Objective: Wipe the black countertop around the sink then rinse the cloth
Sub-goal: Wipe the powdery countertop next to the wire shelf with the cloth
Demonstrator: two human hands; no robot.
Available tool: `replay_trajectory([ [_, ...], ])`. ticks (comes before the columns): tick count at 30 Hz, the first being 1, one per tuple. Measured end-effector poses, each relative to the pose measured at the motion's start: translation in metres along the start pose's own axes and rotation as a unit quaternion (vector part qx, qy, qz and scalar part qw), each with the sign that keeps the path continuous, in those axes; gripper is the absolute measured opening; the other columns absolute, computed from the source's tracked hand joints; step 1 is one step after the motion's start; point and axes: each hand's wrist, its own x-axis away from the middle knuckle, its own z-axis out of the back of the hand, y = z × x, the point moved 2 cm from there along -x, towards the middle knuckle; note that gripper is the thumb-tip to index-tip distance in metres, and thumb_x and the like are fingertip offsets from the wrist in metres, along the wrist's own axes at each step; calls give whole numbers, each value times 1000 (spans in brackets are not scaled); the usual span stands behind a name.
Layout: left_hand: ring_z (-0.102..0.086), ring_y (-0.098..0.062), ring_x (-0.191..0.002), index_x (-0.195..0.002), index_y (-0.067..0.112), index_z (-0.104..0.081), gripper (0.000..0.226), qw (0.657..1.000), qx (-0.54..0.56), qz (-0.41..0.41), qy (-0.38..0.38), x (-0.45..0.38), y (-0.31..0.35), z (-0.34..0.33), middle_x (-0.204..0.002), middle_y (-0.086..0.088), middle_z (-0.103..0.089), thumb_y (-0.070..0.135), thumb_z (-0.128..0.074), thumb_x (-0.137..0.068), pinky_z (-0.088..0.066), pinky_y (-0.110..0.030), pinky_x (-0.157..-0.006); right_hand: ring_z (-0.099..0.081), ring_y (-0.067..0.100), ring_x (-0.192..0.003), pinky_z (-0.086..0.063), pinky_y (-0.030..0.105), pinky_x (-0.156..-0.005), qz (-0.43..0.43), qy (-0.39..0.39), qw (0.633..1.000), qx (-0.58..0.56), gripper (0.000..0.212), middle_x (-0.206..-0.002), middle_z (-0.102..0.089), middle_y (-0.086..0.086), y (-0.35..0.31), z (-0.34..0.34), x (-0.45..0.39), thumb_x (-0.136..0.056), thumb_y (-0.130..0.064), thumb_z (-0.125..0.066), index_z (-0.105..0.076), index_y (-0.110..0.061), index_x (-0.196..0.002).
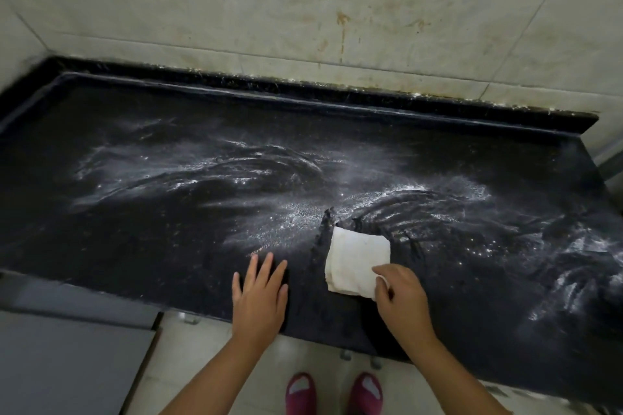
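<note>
Black countertop (168, 229), white powder smeared across the centre. Folded white cloth (357, 263) lay flat, lower centre; right hand (401, 303) pinched its near corner. Left hand (259, 296) rested flat, fingers spread, just left.

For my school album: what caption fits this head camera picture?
Right hand pinches white cloth on powdery black countertop; left hand rests flat.

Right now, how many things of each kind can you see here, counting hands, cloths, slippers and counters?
Hands: 2, the left hand flat on the counter and the right hand pinching the cloth
White cloth: 1
Dark red slippers: 2, the left slipper and the right slipper
Black countertop: 1, smeared with white powder
Total: 6
</note>
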Motion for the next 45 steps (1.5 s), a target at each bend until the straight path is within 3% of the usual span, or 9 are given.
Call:
replay_trajectory([
  [4, -38, -24, -118, -107, 20, -66, 65, 999, 10, 8, 34, -4, 1, -7, -116, -6, -65, 38, -5, -99, -46, -57, -79, -48, 15, -90, -36, 22, -86, 24, -22, 998, 44, 35, -77, -71, 11, 13, -4, -23, -76, -16, -41, -72, -1, -74],
  [10, -38, -22, -118, -106, 22, -69, 70, 1000, 1, 13, 19, -8, 5, -13, -115, -4, -66, 41, -3, -98, -46, -54, -87, -66, 26, -102, -51, 38, -84, 77, -231, 946, 216, 51, -107, -70, 2, -5, -43, -35, -91, -31, -25, -74, -19, -91],
  [14, -35, -22, -121, -110, 21, -67, 68, 1000, -5, -3, 15, -9, 4, -18, -119, -6, -64, 43, -3, -98, -22, -44, -97, -21, 29, -141, 4, 34, -115, 39, -265, 923, 274, 91, -150, -29, 8, -1, -59, -29, -85, -50, 24, -38, -12, -140],
  [17, -35, -23, -121, -111, 20, -67, 68, 1000, -4, -4, 24, -9, 4, -19, -119, -7, -64, 43, -3, -98, -21, -43, -98, -42, 27, -125, -4, 35, -109, -2, -292, 915, 278, 60, -129, -58, 8, 4, -68, -23, -99, -39, 1, -49, -18, -126],
  [23, -57, -30, -114, -112, 20, -67, 49, 999, -35, 1, 21, -7, 8, -15, -120, -7, -63, 36, -24, -93, -39, -49, -98, -56, 30, -117, -22, 39, -101, -36, -229, 934, 272, 66, -126, -60, 9, 8, -60, 2, -99, -37, -2, -61, -16, -120],
  [32, -57, -36, -112, -114, 14, -65, 63, 999, -27, -14, -25, -11, 6, -21, -121, -13, -62, 40, -10, -98, -36, -61, -88, 13, 14, -144, 8, 41, -112, -114, -199, 919, 321, 58, -140, -34, -2, 53, 8, 89, -95, -57, -6, -37, -25, -132],
  [37, -43, -34, -121, -113, 15, -66, 66, 997, -12, -76, 13, -11, 21, -17, -120, -17, -61, 42, -7, -98, -35, -67, -83, -24, 23, -134, -13, 49, -101, -259, -199, 884, 334, 66, -141, -44, -1, 70, 40, 113, -94, -56, 0, -44, -24, -132],
  [41, -33, -29, -121, -114, 18, -65, 67, 985, -6, -172, 27, -15, 78, -11, -122, -13, -61, 42, -4, -98, -35, -65, -85, 14, 20, -143, 4, 53, -112, -411, -168, 839, 314, 63, -157, 9, -7, 97, 79, 123, -91, -56, 3, 1, -29, -148],
  [45, -51, -35, -118, -112, 22, -66, 48, 975, -27, -221, -10, -16, 143, -18, -121, -10, -62, 37, -25, -92, -44, -61, -80, 13, 24, -143, 3, 55, -112, -491, -97, 819, 280, 56, -157, 5, -5, 130, 120, 121, -98, -43, -15, -2, -23, -149],
])
